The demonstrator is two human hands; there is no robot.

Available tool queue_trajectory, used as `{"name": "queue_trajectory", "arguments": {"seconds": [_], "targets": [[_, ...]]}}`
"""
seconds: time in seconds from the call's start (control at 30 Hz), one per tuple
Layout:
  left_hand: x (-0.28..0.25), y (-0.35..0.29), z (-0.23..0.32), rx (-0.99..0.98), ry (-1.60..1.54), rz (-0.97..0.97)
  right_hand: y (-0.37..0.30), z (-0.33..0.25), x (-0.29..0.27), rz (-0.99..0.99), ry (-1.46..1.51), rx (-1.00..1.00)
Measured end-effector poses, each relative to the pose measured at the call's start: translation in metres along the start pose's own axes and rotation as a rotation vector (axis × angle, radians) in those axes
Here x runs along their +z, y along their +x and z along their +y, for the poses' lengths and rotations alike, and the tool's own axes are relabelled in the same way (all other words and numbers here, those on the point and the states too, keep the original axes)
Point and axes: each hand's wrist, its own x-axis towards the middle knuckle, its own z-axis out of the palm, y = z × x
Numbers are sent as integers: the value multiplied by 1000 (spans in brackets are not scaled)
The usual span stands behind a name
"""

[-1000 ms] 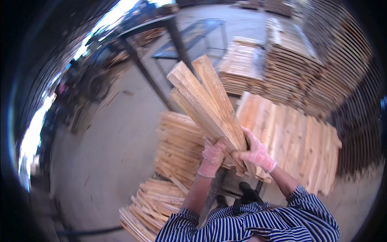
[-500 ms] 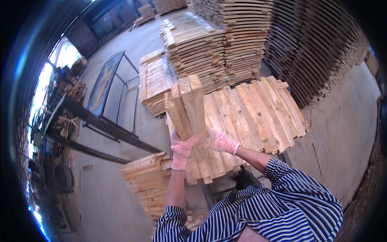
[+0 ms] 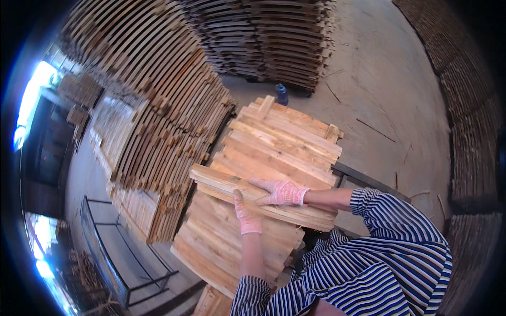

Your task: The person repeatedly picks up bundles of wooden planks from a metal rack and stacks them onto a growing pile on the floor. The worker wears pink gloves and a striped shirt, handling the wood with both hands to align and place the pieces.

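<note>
A bundle of several pale wooden slats (image 3: 220, 180) lies crosswise over a wide layer of wooden boards (image 3: 253, 152). My left hand (image 3: 247, 215), in a pink-and-white knitted glove, grips the bundle's near side, thumb up over the edge. Over the top of the same slats, my right hand (image 3: 282, 193), gloved alike, is closed round them, its thumb side toward the left hand. The undersides of the slats and some fingertips are hidden. I cannot tell whether the bundle rests on the boards or hangs just above.
Tall stacks of slatted wood (image 3: 163, 110) rise at the left, and darker stacks (image 3: 263, 42) stand behind. A blue bottle (image 3: 282, 95) is beyond the boards. At lower left is a black metal frame (image 3: 103, 247); a dark rail (image 3: 369, 181) sticks out right of the boards.
My view has swung to the right. The slat bundle, upright before, now lies nearly flat across the boards, and my right hand has moved onto its top.
</note>
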Motion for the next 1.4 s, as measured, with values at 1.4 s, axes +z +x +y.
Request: {"name": "queue_trajectory", "arguments": {"seconds": [1.4], "targets": [[87, 159, -64, -54, 2396, -249, 94, 202, -246, 517, -430, 324]]}}
